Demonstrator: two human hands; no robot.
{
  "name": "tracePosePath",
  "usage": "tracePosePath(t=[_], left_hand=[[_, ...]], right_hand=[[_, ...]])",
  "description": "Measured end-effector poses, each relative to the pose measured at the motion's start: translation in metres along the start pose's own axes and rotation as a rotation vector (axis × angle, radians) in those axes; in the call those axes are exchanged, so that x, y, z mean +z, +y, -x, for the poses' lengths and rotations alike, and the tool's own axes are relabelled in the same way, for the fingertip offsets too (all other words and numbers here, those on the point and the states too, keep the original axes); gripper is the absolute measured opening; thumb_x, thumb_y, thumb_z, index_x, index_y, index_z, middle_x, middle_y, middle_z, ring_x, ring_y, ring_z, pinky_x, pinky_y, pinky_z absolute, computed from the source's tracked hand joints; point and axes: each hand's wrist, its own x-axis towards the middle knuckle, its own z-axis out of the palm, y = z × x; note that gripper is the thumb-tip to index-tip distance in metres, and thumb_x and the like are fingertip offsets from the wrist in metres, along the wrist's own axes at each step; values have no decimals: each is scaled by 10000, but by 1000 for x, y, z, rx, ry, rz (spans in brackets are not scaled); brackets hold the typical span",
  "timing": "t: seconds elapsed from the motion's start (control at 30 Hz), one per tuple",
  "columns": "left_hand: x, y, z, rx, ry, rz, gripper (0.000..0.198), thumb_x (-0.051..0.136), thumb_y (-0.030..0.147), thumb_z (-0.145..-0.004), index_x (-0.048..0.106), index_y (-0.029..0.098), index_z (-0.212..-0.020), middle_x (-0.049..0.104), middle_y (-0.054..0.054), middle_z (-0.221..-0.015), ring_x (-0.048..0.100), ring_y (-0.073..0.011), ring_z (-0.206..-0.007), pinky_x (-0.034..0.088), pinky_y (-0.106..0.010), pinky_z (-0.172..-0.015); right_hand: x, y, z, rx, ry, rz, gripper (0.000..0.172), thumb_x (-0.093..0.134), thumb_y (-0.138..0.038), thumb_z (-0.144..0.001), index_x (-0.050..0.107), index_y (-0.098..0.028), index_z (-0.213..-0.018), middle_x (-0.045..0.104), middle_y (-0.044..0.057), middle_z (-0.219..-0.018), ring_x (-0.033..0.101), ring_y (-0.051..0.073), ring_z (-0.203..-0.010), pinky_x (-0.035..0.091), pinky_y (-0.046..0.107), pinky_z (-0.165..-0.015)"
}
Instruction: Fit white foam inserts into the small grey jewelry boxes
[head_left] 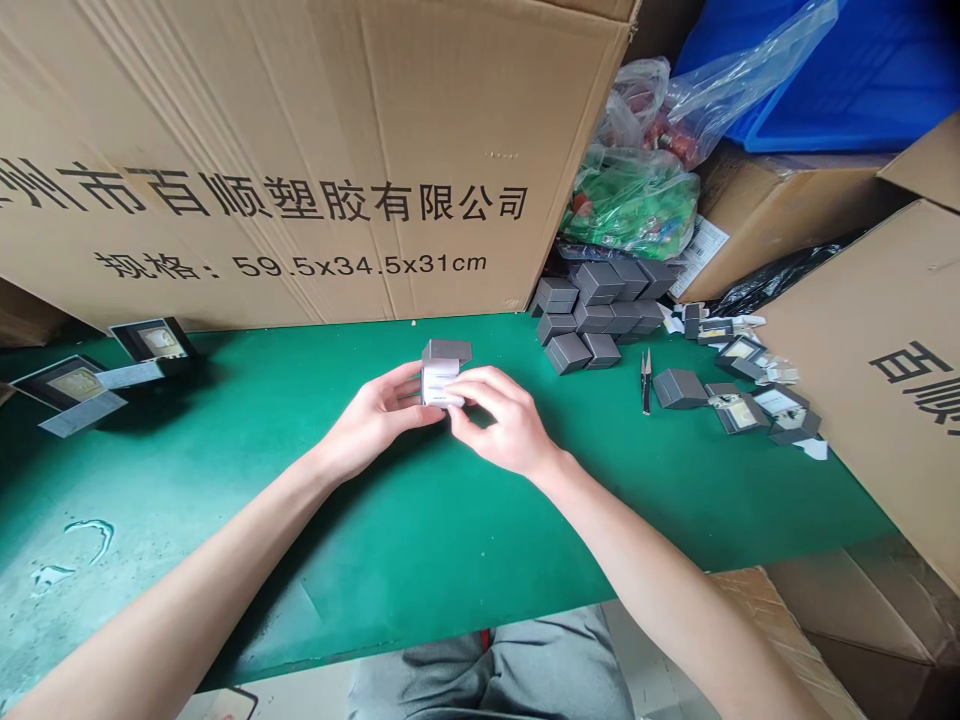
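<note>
A small dark grey box [448,351] with its lid raised is held over the middle of the green table. My left hand [379,408] is wrapped round its left side, thumb at the near edge. A white paper piece [442,388] with faint print shows at the front of the box. The fingers of my right hand [501,415] pinch that paper at its right edge. What lies inside the box is hidden from view.
Dark grey boxes [596,318] are stacked at the back right, beside black-handled snips [646,382] and several opened boxes [739,410]. Two open display boxes [154,340] stand at the left. A large carton [300,240] closes off the back; water [90,535] lies on the table [360,560].
</note>
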Motion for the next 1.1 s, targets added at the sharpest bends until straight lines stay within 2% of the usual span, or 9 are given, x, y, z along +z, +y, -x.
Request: tracePosePath(t=[0.17, 0.33, 0.57, 0.87, 1.1], left_hand=[[2, 5, 2, -18, 49, 14, 624, 843, 280, -766, 651, 197, -1354, 707, -126, -1339, 640, -349, -1256, 483, -494, -1100], [2, 4, 1, -16, 19, 0, 629, 829, 296, -785, 641, 204, -1378, 707, -125, -1340, 639, -347, -1257, 458, -505, -1116], [2, 2, 0, -10, 37, -67, 659, 826, 322, -792, 623, 203, -1408, 713, -122, -1326, 637, -343, -1249, 450, -499, -1116], [0, 2, 1, 1, 13, -20, 565, 815, 314, -820, 658, 232, -1356, 694, -108, -1361, 650, -307, -1225, 445, -471, -1129], [-1, -1, -1, 19, 12, -39, 645, 825, 332, -811, 617, 225, -1412, 679, -119, -1386, 602, -323, -1301, 445, -462, -1135]], right_hand=[[1, 3, 2, 69, 1, 12, 158, 617, -205, -917, 691, -197, -1056, 686, 77, -976, 674, 163, -884, 605, 297, -805], [2, 4, 4, 90, -31, 1, 152, 589, -181, -916, 687, -199, -1031, 688, 44, -882, 659, 145, -786, 595, 283, -767], [3, 2, 5, 128, -7, -57, 151, 584, -165, -926, 701, -203, -1012, 709, 39, -897, 649, 121, -734, 591, 249, -711], [1, -1, 2, 161, 0, -120, 134, 593, -207, -978, 724, -200, -1008, 721, 53, -929, 660, 134, -782, 576, 260, -698], [1, 4, 4, 50, -10, 72, 178, 560, -174, -976, 722, -209, -1041, 734, 60, -945, 697, 155, -850, 586, 280, -789]])
